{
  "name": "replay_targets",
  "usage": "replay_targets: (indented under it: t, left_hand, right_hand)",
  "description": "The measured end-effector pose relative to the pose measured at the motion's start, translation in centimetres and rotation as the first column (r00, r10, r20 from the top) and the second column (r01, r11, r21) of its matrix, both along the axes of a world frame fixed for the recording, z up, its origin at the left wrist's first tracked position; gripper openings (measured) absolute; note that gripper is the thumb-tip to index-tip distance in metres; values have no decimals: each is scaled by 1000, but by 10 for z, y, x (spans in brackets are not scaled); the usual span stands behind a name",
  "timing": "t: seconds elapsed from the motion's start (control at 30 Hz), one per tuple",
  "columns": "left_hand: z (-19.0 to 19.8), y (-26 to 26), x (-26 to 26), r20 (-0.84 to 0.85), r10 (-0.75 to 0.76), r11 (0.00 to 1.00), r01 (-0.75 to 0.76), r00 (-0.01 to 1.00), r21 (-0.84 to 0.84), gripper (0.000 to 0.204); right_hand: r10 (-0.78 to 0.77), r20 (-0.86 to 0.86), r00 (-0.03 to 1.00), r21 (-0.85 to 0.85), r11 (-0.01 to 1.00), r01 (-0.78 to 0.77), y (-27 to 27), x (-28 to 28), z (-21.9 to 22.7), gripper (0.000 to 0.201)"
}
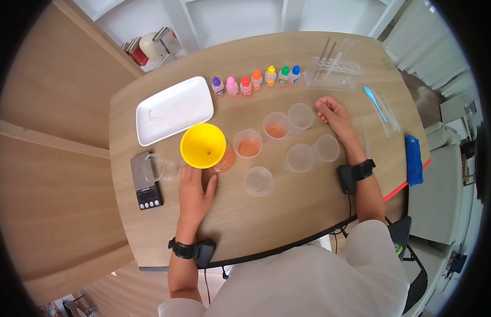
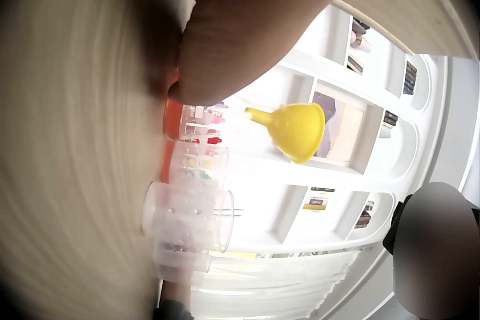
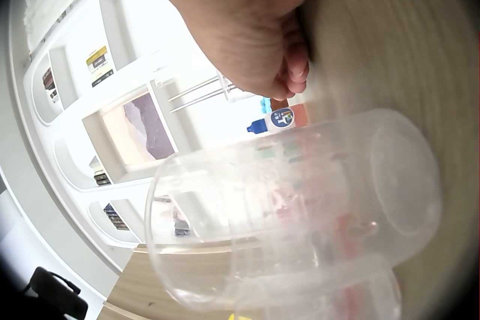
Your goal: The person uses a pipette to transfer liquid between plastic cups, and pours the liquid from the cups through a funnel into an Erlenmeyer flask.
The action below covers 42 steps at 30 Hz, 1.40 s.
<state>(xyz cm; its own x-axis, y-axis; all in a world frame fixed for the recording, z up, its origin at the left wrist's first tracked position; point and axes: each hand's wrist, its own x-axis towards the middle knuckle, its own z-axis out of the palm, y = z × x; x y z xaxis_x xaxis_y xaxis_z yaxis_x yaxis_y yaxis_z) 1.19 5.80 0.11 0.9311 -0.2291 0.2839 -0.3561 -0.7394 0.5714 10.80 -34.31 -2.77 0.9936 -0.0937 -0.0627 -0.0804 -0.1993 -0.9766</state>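
Note:
My left hand [image 1: 195, 194] rests low on the table, thumb stretched away from the fingers, whose tips are hidden below a yellow funnel [image 1: 203, 143]. In the left wrist view, its thumb overlaps a clear cup of orange liquid [image 2: 174, 117]. The funnel's spout points down and its wide mouth up, above the cups; no support shows. My right hand [image 1: 335, 113] lies on the table with loosely curled fingers and holds nothing. Beside it stands an empty clear cup [image 1: 301, 115]. Two more cups of orange liquid [image 1: 249, 145] [image 1: 276, 128] stand between the hands.
Several dropper bottles [image 1: 256, 80] line the back, between a white tray [image 1: 200, 113] and a clear tube rack [image 1: 330, 79]. A clear beaker [image 1: 157, 168] overlaps the digital scale [image 1: 149, 196] at left. More clear cups [image 1: 258, 182] stand centrally. A blue pouch [image 1: 413, 160] lies at the right edge.

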Motion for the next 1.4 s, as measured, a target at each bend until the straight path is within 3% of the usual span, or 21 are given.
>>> replay_targets:
  t: [0.23,0.47,0.53,0.67,0.8,0.9,0.97,1.0,1.07,1.17,1.27,1.4]
  left_hand:
    - [1,3,-6,-4,-3,999,4,1000,47,46]
    - [-10,8,-10,-54,-7,1000,7,999,1,52]
    - [-11,7,-5,-61,12,1000,-11,998,12,53]
    - [-5,7,-8,-76,17,999,-14,997,45,54]
    - [3,0,-6,-58,6,998,-2,998,67,53]
    - [3,-3,-6,15,-9,995,7,1000,103,54]
    - [4,-4,-4,13,1,996,-2,1000,84,54]
    - [4,-4,-5,10,-9,998,9,1000,56,55]
    - [6,-5,-7,-24,23,998,-21,999,66,54]
    - [9,-7,-9,-36,6,998,-4,999,66,54]
    - [10,-8,-9,-48,6,998,-3,999,64,55]
    - [6,-9,-10,16,6,998,-7,1000,61,57]
  right_hand:
    - [-16,19,1000,4,1000,16,2,2,-4,15]
    - [-85,183,979,-126,986,109,4,0,-11,18]
    - [-20,161,987,-57,998,30,7,-1,-8,18]
    - [-20,161,987,-75,997,33,10,-3,-5,16]
    - [-88,45,995,-18,996,89,9,-1,-1,13]
    - [-105,138,985,-2,994,106,9,-6,9,13]
    - [-13,245,969,-8,1000,16,10,-8,28,20]
    - [9,245,969,-6,1000,-8,15,-9,40,20]
    - [193,241,951,24,978,-205,28,-16,55,38]
    - [307,237,922,76,940,-332,33,-16,52,55]
    - [269,159,950,205,932,-299,45,-22,47,61]
    - [163,107,981,207,961,-182,60,-25,34,66]
